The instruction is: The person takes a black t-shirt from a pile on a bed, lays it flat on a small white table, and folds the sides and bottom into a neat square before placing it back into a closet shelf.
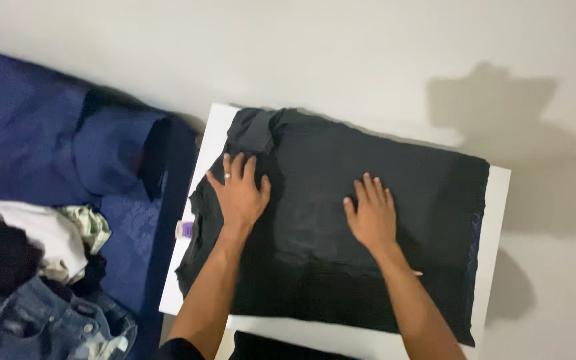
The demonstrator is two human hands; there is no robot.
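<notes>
Both hands [238,193] [370,217] flat — black garment [341,167].

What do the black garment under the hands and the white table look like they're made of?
Black garment: likely soft knit cotton, matte; it lies limp and creases under the left hand and right hand. White table: a smooth, hard board with a crisp edge, perhaps painted or laminated wood; the picture cannot settle which.

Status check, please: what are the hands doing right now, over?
Left hand and right hand flat, open on black garment. Garment spread over white table. Nothing on top of it.
</notes>
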